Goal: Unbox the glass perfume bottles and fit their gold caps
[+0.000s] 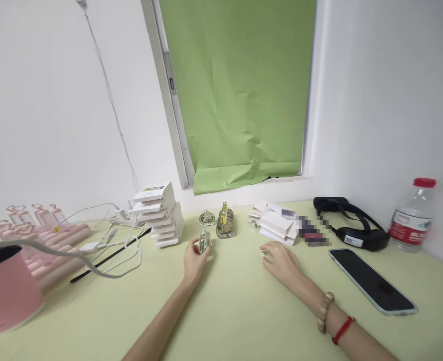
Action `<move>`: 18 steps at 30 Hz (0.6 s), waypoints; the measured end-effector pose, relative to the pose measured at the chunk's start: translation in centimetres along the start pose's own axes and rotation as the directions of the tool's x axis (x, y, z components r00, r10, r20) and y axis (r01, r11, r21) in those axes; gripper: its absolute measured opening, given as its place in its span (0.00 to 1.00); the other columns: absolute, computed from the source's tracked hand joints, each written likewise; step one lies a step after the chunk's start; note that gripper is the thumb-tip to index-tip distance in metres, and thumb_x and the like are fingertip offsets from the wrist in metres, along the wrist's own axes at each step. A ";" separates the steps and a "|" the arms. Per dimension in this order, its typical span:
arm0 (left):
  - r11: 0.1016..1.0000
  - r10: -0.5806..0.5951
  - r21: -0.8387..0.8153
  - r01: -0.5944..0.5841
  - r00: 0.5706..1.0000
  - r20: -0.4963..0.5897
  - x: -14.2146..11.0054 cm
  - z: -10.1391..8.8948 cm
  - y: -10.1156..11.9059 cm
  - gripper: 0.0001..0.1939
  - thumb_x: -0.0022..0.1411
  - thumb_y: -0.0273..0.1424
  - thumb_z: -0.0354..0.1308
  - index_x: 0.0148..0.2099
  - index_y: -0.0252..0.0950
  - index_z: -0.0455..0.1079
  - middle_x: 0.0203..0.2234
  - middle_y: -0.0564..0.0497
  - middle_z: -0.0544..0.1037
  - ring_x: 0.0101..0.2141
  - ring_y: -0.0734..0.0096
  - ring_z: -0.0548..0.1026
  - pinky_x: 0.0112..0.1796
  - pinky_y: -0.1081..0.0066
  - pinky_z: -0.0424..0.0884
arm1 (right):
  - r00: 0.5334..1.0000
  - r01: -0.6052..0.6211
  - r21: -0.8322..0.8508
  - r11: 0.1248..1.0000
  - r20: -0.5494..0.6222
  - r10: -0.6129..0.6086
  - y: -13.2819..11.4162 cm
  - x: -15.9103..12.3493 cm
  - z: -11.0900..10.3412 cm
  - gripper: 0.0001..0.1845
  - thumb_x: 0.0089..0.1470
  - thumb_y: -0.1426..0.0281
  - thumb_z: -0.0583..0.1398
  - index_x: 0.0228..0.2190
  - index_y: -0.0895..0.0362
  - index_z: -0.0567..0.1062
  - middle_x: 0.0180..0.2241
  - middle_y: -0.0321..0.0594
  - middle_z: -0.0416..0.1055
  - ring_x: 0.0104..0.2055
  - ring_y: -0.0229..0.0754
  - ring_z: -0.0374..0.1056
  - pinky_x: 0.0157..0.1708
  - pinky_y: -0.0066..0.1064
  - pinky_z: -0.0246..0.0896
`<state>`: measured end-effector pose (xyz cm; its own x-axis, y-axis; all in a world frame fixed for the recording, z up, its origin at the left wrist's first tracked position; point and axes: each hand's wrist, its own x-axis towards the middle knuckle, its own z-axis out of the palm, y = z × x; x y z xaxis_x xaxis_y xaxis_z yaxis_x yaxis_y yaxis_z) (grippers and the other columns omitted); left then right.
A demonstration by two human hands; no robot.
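My left hand (194, 259) is closed around a small glass perfume bottle (205, 241), held upright just above or on the table. My right hand (280, 260) rests to the right with curled fingers, pinching a small clear cap (264, 254) that is mostly hidden. Beyond my hands stands a row of glass perfume bottles (225, 229) with gold-coloured spray tops. Left of that row is another round glass bottle (206, 217).
A stack of white boxes (163, 215) stands left, with white cables (131, 260) and a pink container (8, 291) farther left. Opened white cartons (277, 224), a black headset (360, 235), a phone (372, 281) and a water bottle (411, 215) lie or stand right.
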<state>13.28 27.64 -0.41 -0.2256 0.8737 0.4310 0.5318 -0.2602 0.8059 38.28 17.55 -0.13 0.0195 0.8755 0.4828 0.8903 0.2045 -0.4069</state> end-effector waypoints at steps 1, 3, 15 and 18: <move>1.000 0.019 -0.005 -0.019 0.999 0.035 -0.6 -0.1 0.3 0.23 0.43 0.39 0.58 0.42 0.33 0.66 0.20 0.56 0.66 0.23 0.70 0.66 0.27 0.68 0.67 | 1.000 0.009 -0.016 1.000 0.018 -0.009 0.0 -0.1 0.1 0.16 0.46 0.77 0.53 0.38 0.58 0.74 0.39 0.42 0.72 0.44 0.44 0.64 0.43 0.34 0.57; 0.998 0.060 -0.034 -0.058 0.996 0.072 -1.7 -0.2 1.0 0.20 0.43 0.36 0.57 0.40 0.33 0.67 0.27 0.51 0.70 0.29 0.67 0.69 0.32 0.66 0.68 | 0.999 0.025 -0.044 0.999 0.042 -0.023 0.2 -0.2 0.1 0.15 0.48 0.77 0.53 0.37 0.57 0.74 0.38 0.42 0.73 0.44 0.44 0.64 0.43 0.33 0.57; 0.921 0.371 -0.057 -0.385 0.822 0.433 -5.0 -0.5 4.9 0.12 0.55 0.37 0.51 0.39 0.37 0.65 0.35 0.49 0.74 0.35 0.68 0.70 0.38 0.68 0.66 | 0.998 -0.024 0.057 0.998 0.062 0.021 0.4 0.0 0.0 0.10 0.48 0.73 0.57 0.30 0.53 0.78 0.31 0.39 0.74 0.36 0.41 0.67 0.33 0.30 0.59; 0.871 0.438 -0.042 -0.489 0.735 0.518 -5.9 -0.9 5.7 0.12 0.58 0.39 0.49 0.40 0.38 0.65 0.34 0.50 0.74 0.34 0.68 0.70 0.39 0.67 0.65 | 0.999 -0.046 0.150 0.988 0.021 0.043 -0.2 0.2 -0.3 0.09 0.46 0.72 0.57 0.28 0.54 0.78 0.30 0.39 0.75 0.33 0.41 0.67 0.33 0.31 0.60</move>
<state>16.91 20.67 2.04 0.4901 0.7409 0.4592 0.5391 -0.6716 0.5082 38.26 17.58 0.23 0.0480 0.8927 0.4481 0.8102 0.2275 -0.5401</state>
